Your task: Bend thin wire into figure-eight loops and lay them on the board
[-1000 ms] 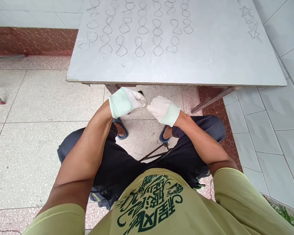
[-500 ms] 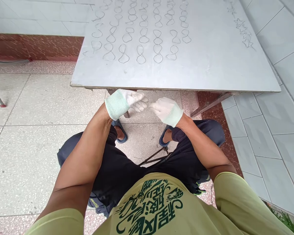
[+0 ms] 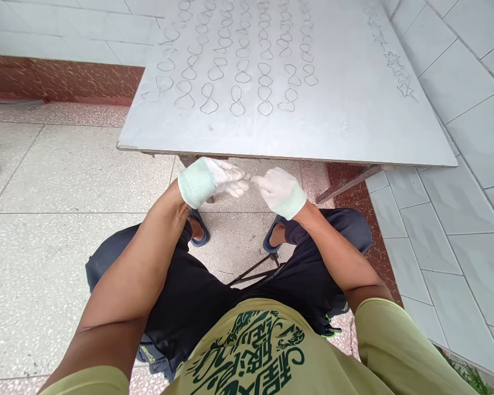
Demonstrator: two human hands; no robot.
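Both hands wear white knit gloves with pale green cuffs and are held just off the table's near edge, above my lap. A thin bent wire (image 3: 253, 172) spans the small gap between them, its pale line hard to follow against the floor. My left hand (image 3: 230, 178) has its fingers closed on the wire, with an end poking out by the fingertips. My right hand (image 3: 275, 185) pinches the wire's other side with thumb and forefinger. On the table beyond lie rows of wire figure-eights (image 3: 265, 103), several of them loosely shaped.
The white tabletop (image 3: 313, 131) carries the rows and, at the right, a line of star-like bent wires (image 3: 397, 71). A slanted table leg (image 3: 346, 184) stands below right. Tiled wall (image 3: 473, 82) borders the right side. Slippered feet and a thin dark metal frame (image 3: 255, 270) are below.
The wire shows more clearly between my hands now, with a bent loop standing up. Both hands keep nearly the same pose. The view has shifted slightly.
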